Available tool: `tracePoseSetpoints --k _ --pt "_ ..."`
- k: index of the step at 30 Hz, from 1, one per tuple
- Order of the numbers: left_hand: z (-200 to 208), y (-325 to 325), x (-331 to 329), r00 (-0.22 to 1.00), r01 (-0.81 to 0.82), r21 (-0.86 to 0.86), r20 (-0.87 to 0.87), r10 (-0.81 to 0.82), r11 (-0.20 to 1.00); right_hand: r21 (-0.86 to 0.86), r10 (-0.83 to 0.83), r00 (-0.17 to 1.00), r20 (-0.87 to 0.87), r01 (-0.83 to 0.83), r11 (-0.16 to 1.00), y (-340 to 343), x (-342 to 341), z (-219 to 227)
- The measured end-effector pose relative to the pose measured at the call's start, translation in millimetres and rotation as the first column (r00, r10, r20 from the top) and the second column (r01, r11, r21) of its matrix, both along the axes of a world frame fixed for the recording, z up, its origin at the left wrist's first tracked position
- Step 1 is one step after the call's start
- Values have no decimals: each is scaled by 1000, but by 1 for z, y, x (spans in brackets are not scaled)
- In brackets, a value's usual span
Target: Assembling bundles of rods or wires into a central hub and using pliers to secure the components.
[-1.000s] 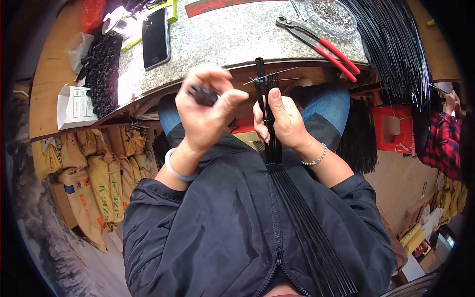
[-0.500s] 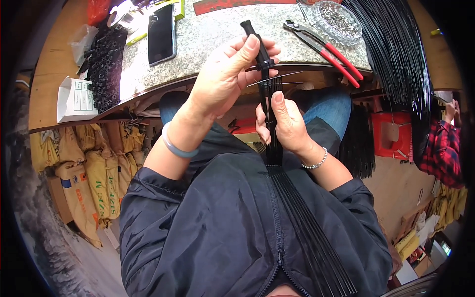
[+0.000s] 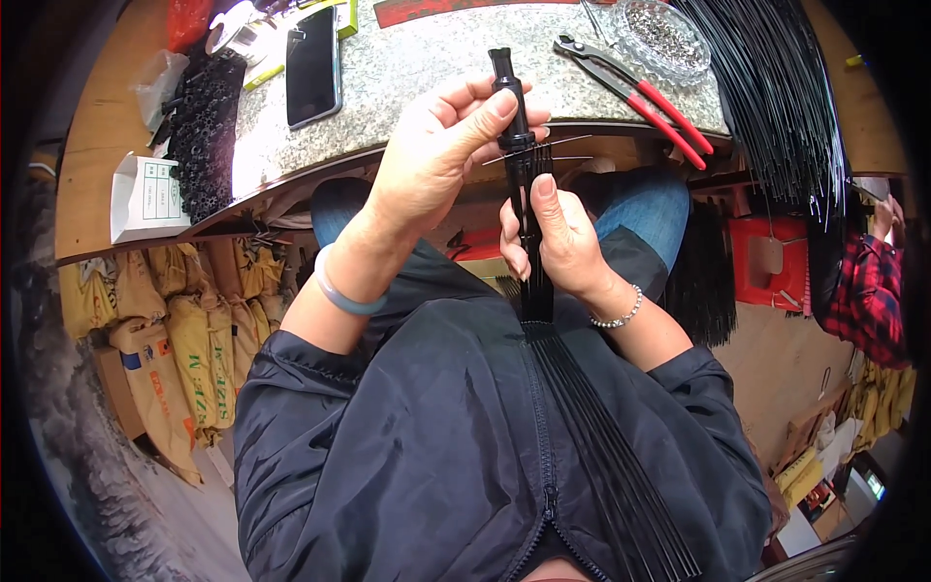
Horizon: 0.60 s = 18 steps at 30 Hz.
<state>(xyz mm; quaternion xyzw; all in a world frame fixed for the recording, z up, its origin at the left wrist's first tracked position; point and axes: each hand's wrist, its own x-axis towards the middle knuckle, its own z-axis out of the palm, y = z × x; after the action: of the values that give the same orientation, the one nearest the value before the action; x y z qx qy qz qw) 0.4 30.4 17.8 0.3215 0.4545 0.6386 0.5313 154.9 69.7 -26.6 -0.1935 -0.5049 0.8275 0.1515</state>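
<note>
Over my lap, my left hand point(image 3: 456, 126) is closed round a black umbrella runner point(image 3: 513, 114), a stepped tube with a wider collar, held upright with thumb and fingers. A bundle of thin black umbrella ribs point(image 3: 536, 291) hangs below the collar. My right hand point(image 3: 560, 235) grips that bundle a little lower, thumb in front and fingers wrapped round it. The ribs' lower ends fan out across my dark jacket to the lower right. A thin silvery wire point(image 3: 565, 158) sticks out sideways near the collar; where it fastens is too small to tell.
Beyond my hands, red-handled pliers point(image 3: 652, 105), a glass dish of small metal pieces point(image 3: 662, 41) and a phone point(image 3: 314, 70) lie on the speckled tabletop point(image 3: 412, 58). Black runners point(image 3: 207, 136) pile up left beside a white box point(image 3: 147, 200); long black ribs point(image 3: 776, 97) drape right.
The runner has turned more upright, its top shifting slightly right and its collar down a little. My left hand has moved slightly right with it; my right hand stays on the ribs.
</note>
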Motion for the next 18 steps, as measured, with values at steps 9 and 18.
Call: tracePoseSetpoints --k 9,18 --pt "4 -5 -7 988 153 -63 43 -151 986 30 19 1000 -19 -19 999 2 2 -3" --pt "-2 -5 -9 981 192 -31 -2 -192 981 22 12 999 -49 -11 1000 0 2 -5"
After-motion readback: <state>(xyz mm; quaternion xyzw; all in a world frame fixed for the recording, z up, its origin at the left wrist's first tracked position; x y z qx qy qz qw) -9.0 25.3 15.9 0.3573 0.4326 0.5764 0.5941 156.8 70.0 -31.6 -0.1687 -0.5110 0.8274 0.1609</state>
